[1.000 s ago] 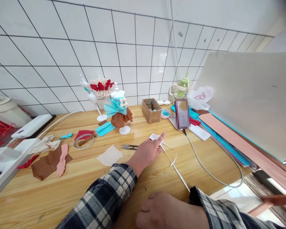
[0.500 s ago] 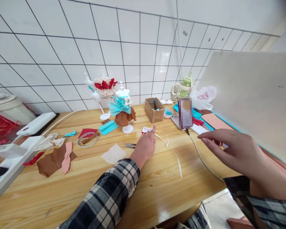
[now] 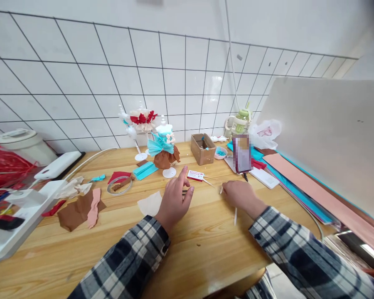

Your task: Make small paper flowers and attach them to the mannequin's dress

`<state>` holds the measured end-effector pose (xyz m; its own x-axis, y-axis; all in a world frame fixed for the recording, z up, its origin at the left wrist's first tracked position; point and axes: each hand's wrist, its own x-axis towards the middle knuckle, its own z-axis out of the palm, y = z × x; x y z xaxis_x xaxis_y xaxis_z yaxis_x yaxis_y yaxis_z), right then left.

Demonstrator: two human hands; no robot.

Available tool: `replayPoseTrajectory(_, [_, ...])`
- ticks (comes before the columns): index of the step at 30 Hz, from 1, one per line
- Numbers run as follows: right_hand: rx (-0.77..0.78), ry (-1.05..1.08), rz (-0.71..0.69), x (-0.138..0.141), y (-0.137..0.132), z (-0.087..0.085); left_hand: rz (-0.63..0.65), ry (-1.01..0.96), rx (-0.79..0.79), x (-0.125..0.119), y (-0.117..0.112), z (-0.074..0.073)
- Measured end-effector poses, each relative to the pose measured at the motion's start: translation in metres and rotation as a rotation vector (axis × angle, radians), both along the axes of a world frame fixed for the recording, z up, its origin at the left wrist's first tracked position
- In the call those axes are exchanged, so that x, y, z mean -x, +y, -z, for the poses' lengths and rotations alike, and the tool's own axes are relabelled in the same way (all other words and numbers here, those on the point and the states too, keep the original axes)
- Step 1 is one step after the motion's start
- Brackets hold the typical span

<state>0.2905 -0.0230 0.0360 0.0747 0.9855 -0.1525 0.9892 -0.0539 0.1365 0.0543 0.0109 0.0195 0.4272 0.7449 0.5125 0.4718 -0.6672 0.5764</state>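
Note:
My left hand (image 3: 173, 200) lies on the wooden table (image 3: 205, 245) with its fingers spread and the forefinger stretched forward. It covers a pair of small dark snips (image 3: 185, 192), of which only a bit shows by the thumb. My right hand (image 3: 240, 194) is closed in a pinch on a thin white ribbon (image 3: 221, 189). The ribbon's loose end (image 3: 235, 216) hangs out below the hand. The ribbon leads to a small white and red card (image 3: 195, 175) lying just ahead of both hands.
Two paper-dress mannequins (image 3: 162, 145) stand behind, beside a cardboard box (image 3: 202, 148), a propped phone (image 3: 242, 153) with its cable and a green bottle (image 3: 240, 120). Paper scraps (image 3: 81, 205), a tape roll (image 3: 119, 185) and a cream piece (image 3: 149, 203) lie left. Coloured sheets (image 3: 311, 191) and a white board are right.
My left hand drew back from the card onto the snips. My right hand came down from mid-air to the table and pinched the ribbon.

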Motion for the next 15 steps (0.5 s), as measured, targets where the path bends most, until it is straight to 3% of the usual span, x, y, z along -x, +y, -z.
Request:
replayPoseTrajectory(5, [-0.037, 0.044, 0.039, -0.041, 0.012, -0.016, 0.005, 0.026, 0.063, 0.051, -0.022, -0.002])
replayPoseTrajectory(9, [-0.13, 0.115, 0.033, -0.069, 0.002, -0.036, 0.005, -0.06, 0.214, 0.085, -0.028, 0.002])
replayPoseTrajectory(12, [-0.407, 0.075, 0.086, -0.043, -0.014, -0.058, -0.053, -0.224, 0.288, 0.096, -0.027, 0.0])
replayPoseTrajectory(15, [-0.528, 0.421, -0.121, 0.027, -0.026, -0.067, -0.074, -0.403, 0.351, 0.096, -0.025, -0.002])
